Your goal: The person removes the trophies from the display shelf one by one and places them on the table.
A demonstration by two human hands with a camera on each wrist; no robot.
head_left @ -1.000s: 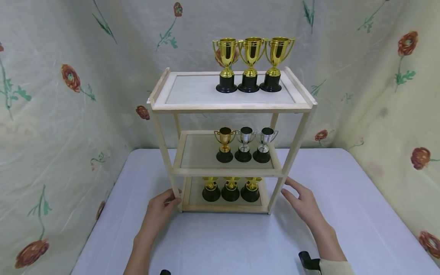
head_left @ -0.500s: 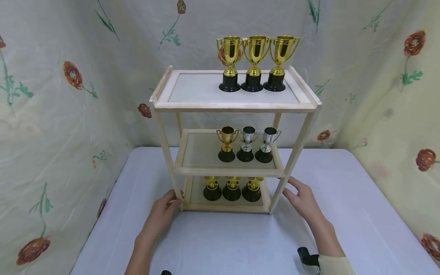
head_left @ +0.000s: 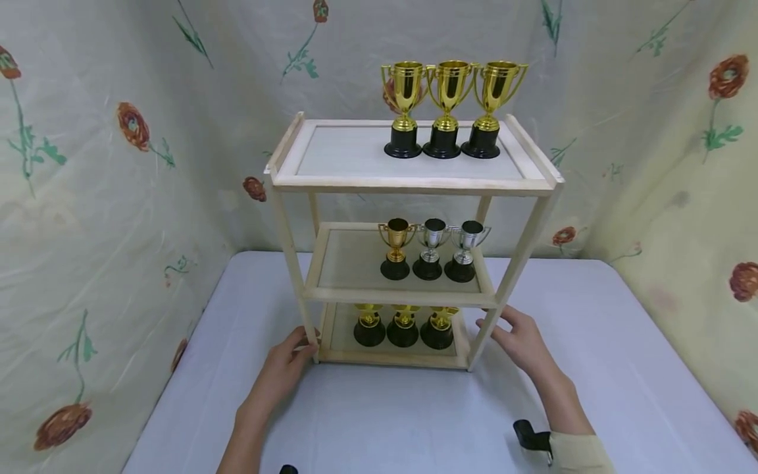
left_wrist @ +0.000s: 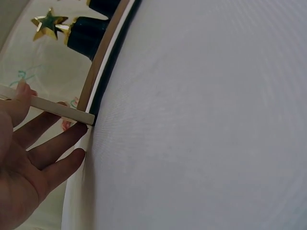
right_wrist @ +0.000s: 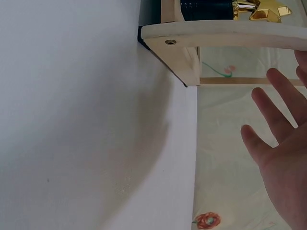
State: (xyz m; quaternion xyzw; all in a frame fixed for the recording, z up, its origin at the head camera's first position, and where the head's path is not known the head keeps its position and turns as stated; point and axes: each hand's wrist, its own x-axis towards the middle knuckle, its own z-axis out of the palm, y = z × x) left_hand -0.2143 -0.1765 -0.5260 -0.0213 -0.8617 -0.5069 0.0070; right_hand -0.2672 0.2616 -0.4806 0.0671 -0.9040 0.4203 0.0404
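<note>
A pale wooden three-tier shelf [head_left: 393, 299] stands on the table. Three large gold trophy cups [head_left: 451, 99] with black bases line the right part of its top tier. One gold cup [head_left: 395, 247] and two silver cups [head_left: 435, 247] are on the middle tier. Three gold trophies [head_left: 403, 329] stand below, their tops partly hidden; stars show in the wrist views. My left hand [head_left: 287, 365] grips the front left leg [left_wrist: 60, 108] between thumb and fingers, the others spread. At the front right leg [right_wrist: 225, 36] is my right hand [head_left: 524, 345], fingers extended, some fingertips behind the leg.
The table [head_left: 379, 421] wears a white cloth. Curtains [head_left: 148, 217] with red flowers enclose the back and sides. Black straps or mounts [head_left: 530, 438] are near the wrists.
The head view has shifted slightly, so the scene sits further right. My right thumb has moved left past the front right leg. The left hand stays on its leg.
</note>
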